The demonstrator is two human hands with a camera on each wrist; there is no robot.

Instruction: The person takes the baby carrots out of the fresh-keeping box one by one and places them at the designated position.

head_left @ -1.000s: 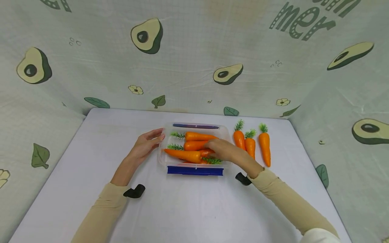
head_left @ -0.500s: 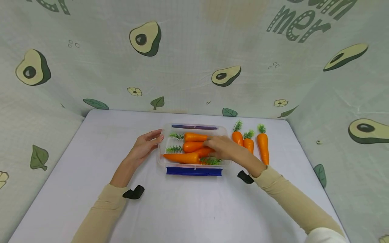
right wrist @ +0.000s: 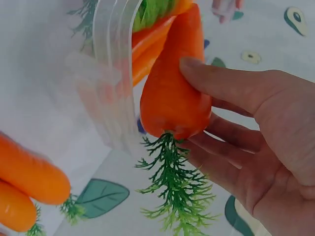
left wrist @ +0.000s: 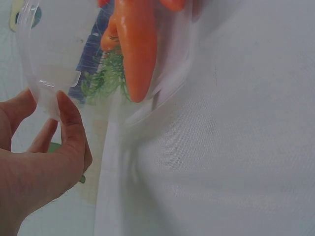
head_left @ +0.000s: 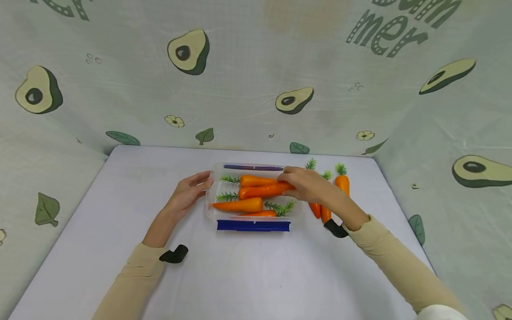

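"What makes for good work here?"

"A clean, level carry. At the white surface (head_left: 240, 275), a person steadies the clear box (right wrist: 113, 49) with the left grip (head_left: 185, 194), while the right grip (head_left: 310, 182) holds an orange carrot (right wrist: 172, 93) at the box's right end, its green tops (right wrist: 177, 182) trailing from the thick end."

"Any advice?"

"I'd raise the tip clear of the packed carrots (head_left: 240, 206) and mind the rim, where the leaves could snag. A low pass might roll the neighbours. Three loose carrots (head_left: 342, 183) lie just right of the box, so the forearm needs care too."

"And the grip itself?"

"On the right, the thumb presses one flank and the fingers wrap the other, spread only as wide as the carrot between them. On the left, thumb and fingertips pinch the box's end wall, barely apart."

"Is the carrot touching the rim?"

"From here, I cannot tell."
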